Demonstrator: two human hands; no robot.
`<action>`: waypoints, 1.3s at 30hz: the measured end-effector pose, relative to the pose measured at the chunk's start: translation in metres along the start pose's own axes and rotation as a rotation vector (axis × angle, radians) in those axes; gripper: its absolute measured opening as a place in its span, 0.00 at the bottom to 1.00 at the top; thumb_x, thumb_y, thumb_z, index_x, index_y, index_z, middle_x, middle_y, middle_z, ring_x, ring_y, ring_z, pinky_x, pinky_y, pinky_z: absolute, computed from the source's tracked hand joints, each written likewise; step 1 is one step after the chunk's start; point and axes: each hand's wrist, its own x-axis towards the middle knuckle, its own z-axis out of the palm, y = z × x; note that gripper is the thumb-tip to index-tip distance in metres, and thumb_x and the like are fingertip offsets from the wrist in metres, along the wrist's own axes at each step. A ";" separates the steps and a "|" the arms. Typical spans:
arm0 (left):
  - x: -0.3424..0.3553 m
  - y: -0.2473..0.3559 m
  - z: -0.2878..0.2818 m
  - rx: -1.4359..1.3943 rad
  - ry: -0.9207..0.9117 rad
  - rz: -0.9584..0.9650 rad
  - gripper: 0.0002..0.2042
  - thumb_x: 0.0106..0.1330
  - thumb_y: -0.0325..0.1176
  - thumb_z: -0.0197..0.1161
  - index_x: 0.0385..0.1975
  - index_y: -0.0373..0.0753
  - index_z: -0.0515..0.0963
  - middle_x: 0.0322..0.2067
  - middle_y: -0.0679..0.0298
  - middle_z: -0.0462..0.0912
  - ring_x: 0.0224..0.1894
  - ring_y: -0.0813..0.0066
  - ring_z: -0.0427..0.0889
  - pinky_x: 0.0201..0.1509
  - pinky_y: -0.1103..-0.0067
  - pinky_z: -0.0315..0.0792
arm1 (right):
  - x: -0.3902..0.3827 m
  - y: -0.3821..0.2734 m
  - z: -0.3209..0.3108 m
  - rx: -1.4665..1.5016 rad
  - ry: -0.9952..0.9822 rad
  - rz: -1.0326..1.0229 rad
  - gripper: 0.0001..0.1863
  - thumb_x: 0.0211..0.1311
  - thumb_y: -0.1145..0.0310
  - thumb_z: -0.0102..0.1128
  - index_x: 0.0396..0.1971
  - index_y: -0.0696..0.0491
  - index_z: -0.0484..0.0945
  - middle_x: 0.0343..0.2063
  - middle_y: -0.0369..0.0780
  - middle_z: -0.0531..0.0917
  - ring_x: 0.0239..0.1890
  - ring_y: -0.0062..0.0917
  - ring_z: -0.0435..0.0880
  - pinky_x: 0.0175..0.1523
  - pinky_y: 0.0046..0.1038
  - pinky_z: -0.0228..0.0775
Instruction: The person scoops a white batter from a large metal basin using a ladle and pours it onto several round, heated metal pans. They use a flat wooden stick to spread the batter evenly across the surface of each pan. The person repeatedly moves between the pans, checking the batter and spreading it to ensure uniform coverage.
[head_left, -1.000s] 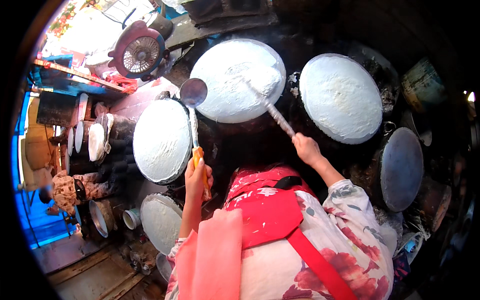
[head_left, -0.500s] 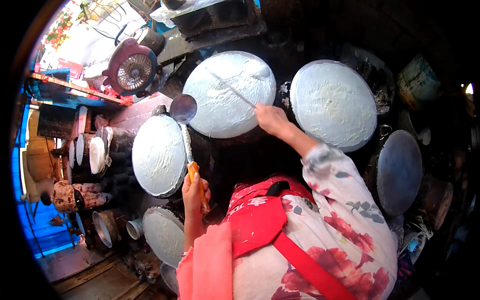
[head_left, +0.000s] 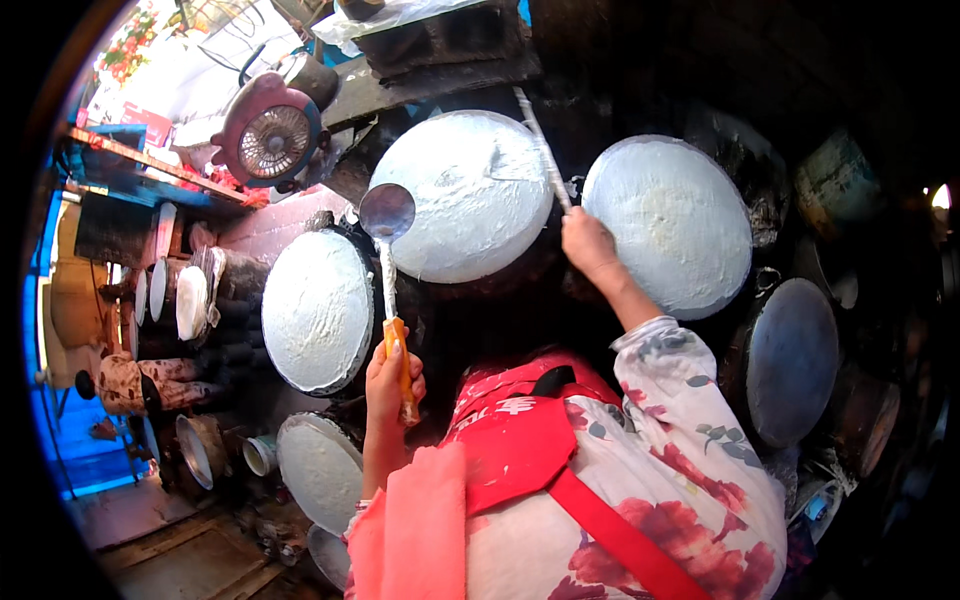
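Note:
My left hand (head_left: 384, 375) is wrapped round the orange handle of a ladle (head_left: 388, 212), whose metal bowl points up between two round batter-coated griddles. My right hand (head_left: 590, 240) grips a thin, whitish stick (head_left: 541, 145), which slants up-left at the right edge of the middle griddle (head_left: 440, 200). White batter covers that griddle, with a ridge and wrinkles near its right side. The right griddle (head_left: 665, 225) and the left griddle (head_left: 315, 315) are likewise coated in white. Whether the stick touches the batter, I cannot tell.
A bare dark griddle (head_left: 793, 362) stands at the far right. Another coated griddle (head_left: 320, 470) is at lower left. A pink fan (head_left: 272, 140) faces in from the upper left. Behind the middle griddle are dark blocks (head_left: 440, 55). A person (head_left: 150, 385) is at far left.
My right hand has moved right, and the stick has swung from lying across the middle griddle to its right edge. The ladle has shifted slightly right and stands more upright.

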 end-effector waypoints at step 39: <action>0.061 0.022 0.017 0.094 0.045 -0.142 0.12 0.67 0.40 0.53 0.44 0.44 0.63 0.21 0.66 0.68 0.13 0.79 0.68 0.13 0.82 0.64 | -0.049 -0.070 0.083 0.007 -0.269 -0.215 0.12 0.63 0.64 0.44 0.30 0.58 0.71 0.23 0.52 0.81 0.29 0.47 0.82 0.35 0.44 0.74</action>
